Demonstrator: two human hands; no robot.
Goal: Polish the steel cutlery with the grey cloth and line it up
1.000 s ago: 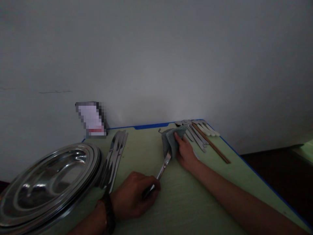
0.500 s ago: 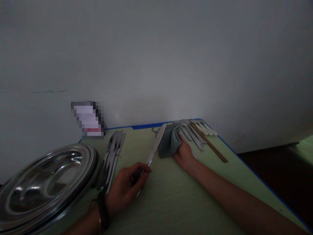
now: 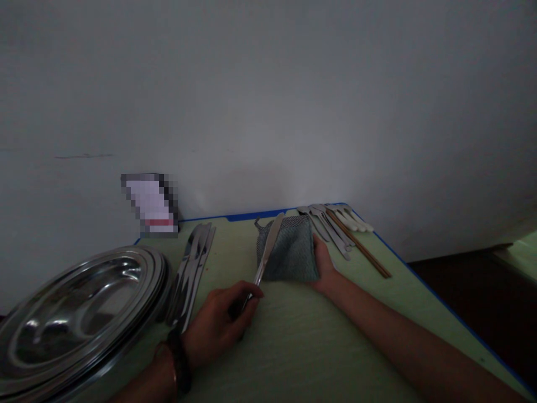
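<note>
Seemingly an eating place, whether home or canteen I cannot tell: a pale-green, blue-edged tabletop point(image 3: 319, 347) against a plain greyish wall point(image 3: 268, 101) at twelve o'clock carries shiny, compartmented steel plates point(image 3: 79, 313) stacked at eight and slim brown chopsticks point(image 3: 359, 243) at four; a silver metal table knife point(image 3: 272, 240) shows at six.

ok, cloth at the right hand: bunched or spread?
Spread: the cloth shows a broad, flattish face, hiding fingers of the right hand. Can't tell if doubled.
</note>
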